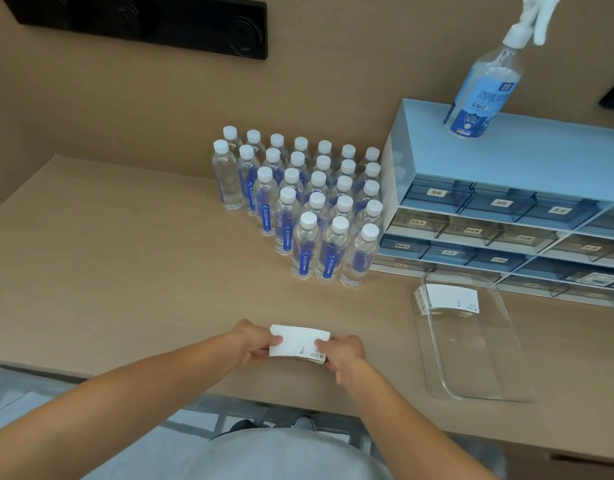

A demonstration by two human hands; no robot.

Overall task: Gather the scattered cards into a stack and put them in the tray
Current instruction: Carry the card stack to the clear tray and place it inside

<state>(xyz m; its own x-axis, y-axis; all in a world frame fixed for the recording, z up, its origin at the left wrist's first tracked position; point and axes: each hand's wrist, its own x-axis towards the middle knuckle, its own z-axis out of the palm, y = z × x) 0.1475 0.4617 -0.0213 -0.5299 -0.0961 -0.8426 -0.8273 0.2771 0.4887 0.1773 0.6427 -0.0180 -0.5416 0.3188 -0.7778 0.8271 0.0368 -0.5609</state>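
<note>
Cards (298, 342) sit squared into a white stack near the counter's (125, 254) front edge — we pinch it with our left hand (253, 341) and right hand (341, 351), one at each end. Off to the right, the clear tray (485, 368) already holds another stack (449, 301) at its far end.

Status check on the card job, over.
Both hands, left hand and right hand, shut on card stack over the table. Clear tray at right, another stack already inside. Path to tray unobstructed.
</note>
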